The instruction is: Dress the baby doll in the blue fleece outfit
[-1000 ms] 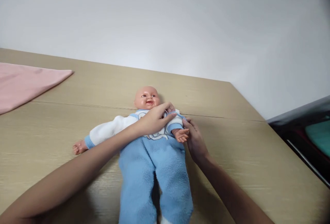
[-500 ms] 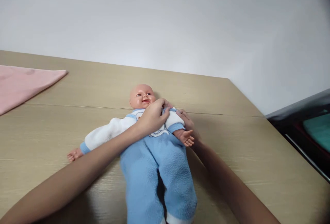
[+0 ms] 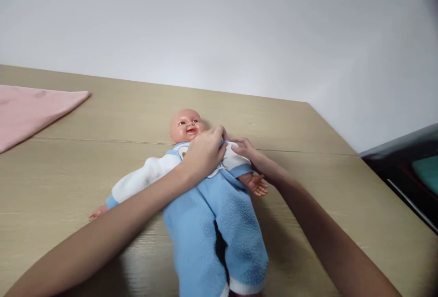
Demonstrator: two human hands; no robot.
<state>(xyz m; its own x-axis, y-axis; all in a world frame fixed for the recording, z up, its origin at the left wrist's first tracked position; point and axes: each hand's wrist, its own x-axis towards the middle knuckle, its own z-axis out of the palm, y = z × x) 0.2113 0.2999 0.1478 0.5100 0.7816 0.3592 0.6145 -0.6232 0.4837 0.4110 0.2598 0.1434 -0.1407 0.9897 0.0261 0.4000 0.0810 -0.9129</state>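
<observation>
A bald baby doll [image 3: 186, 126] lies on its back on the wooden table, feet toward me. It wears a fleece outfit [image 3: 205, 224] with blue trousers, white sleeves and blue cuffs. Across the chest reaches my left hand [image 3: 205, 153], its fingers closed on the outfit near the neck and the shoulder on my right; the fingertips are partly hidden. My right hand [image 3: 251, 153] pinches the white sleeve [image 3: 236, 158] at that same shoulder, from the outer side. Below it the doll's small hand sticks out of the cuff, palm up. My left forearm covers part of the doll's other arm.
A pink cloth [image 3: 34, 110] lies flat at the table's left side. The wooden table [image 3: 102, 119] has a seam running across it and meets a pale wall behind. Beyond the right edge stands a dark object with a green patch [image 3: 426, 169].
My right hand has risen from beside the doll's arm to the top of its shoulder. The doll's legs and near arm have shifted a little right. My left hand stays at the chest.
</observation>
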